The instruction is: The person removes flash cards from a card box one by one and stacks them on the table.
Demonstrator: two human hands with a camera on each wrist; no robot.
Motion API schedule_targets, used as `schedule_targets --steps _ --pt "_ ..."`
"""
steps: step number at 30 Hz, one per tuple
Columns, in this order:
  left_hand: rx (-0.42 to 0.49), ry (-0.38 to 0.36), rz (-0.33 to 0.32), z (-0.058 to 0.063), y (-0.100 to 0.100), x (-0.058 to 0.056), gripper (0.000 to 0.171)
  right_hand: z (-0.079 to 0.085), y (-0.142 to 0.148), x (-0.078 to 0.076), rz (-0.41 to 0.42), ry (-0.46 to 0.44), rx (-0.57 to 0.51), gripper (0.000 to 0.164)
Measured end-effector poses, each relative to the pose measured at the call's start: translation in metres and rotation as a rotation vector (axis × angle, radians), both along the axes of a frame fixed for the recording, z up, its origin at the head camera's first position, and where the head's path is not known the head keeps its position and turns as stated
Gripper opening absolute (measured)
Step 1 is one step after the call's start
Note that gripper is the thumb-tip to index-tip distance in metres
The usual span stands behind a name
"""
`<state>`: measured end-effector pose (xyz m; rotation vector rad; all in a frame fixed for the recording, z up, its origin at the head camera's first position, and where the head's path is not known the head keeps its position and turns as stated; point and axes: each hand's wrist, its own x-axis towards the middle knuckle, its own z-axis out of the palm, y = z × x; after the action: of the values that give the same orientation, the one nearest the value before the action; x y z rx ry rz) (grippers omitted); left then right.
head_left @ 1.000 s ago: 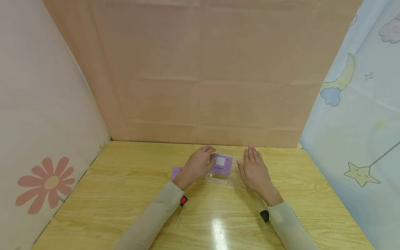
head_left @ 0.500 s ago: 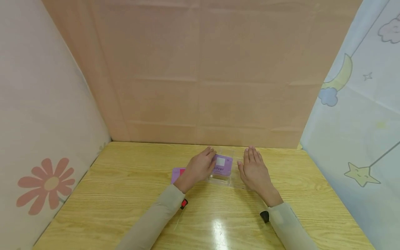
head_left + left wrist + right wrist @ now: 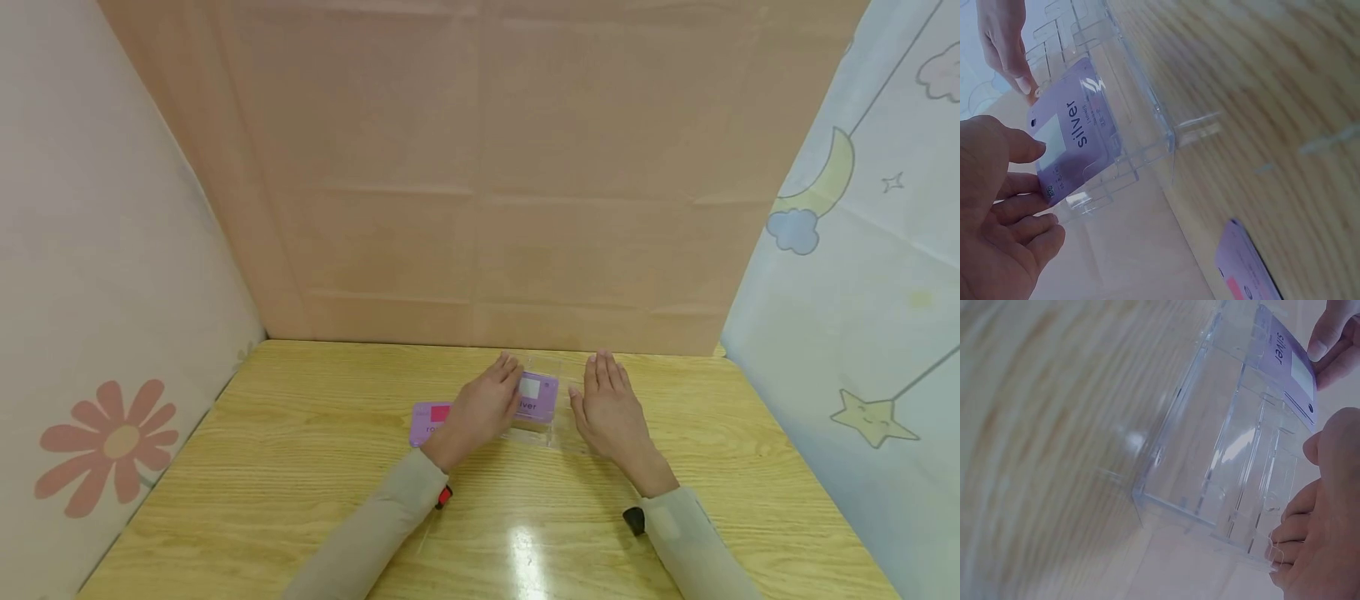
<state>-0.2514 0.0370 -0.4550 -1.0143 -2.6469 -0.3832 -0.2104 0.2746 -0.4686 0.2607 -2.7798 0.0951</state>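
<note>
A purple card marked "silver" (image 3: 537, 400) lies in a clear plastic holder (image 3: 1175, 509) with slotted compartments. My left hand (image 3: 483, 404) covers the card's left part. In the left wrist view, the left thumb lies over the card's white square (image 3: 1052, 142) while the fingers reach the card's edge, pinching it. My right hand (image 3: 617, 412) rests along the holder's right side, fingers straight and together, thumb slightly apart. Left of the holder, a second purple card (image 3: 427, 423) with a pink square lies on the table, partly hidden by my left hand.
The holder stands on a wood-grain table (image 3: 322, 500) near its back edge. Behind rises a brown paper-like backdrop (image 3: 480, 208). Patterned sheets flank both sides, a flower (image 3: 112, 450) on the left one and a star (image 3: 873, 417) on the right.
My left hand has shifted slightly right, covering more of the "silver" card and uncovering more of the pink-square card. The right hand and the holder have stayed in place.
</note>
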Motion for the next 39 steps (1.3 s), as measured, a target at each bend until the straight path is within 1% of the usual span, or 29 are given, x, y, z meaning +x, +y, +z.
schedule_targets --steps 7,9,16,20,27,34,39 --pt "-0.074 0.057 0.017 -0.003 0.001 0.003 0.049 -0.002 0.000 -0.001 0.000 0.019 0.010 0.067" --pt "-0.080 0.068 0.022 -0.004 0.001 0.003 0.049 -0.002 0.000 0.000 0.001 0.021 0.012 0.066" --pt "-0.089 0.065 0.031 -0.003 0.001 0.007 0.049 -0.002 0.001 -0.001 0.002 0.027 0.017 0.066" --pt "-0.093 0.094 0.027 -0.004 0.002 0.008 0.048 -0.002 0.001 -0.001 -0.001 0.023 0.014 0.067" --pt "-0.062 0.127 0.025 -0.003 0.002 0.011 0.044 -0.002 0.000 0.001 0.001 0.019 -0.004 0.067" --pt "-0.030 0.183 0.030 0.000 0.001 0.012 0.038 -0.003 0.000 -0.001 0.008 0.033 -0.001 0.067" --pt "-0.007 0.188 0.011 0.004 0.000 0.013 0.034 -0.003 0.001 -0.001 0.009 0.039 0.001 0.067"
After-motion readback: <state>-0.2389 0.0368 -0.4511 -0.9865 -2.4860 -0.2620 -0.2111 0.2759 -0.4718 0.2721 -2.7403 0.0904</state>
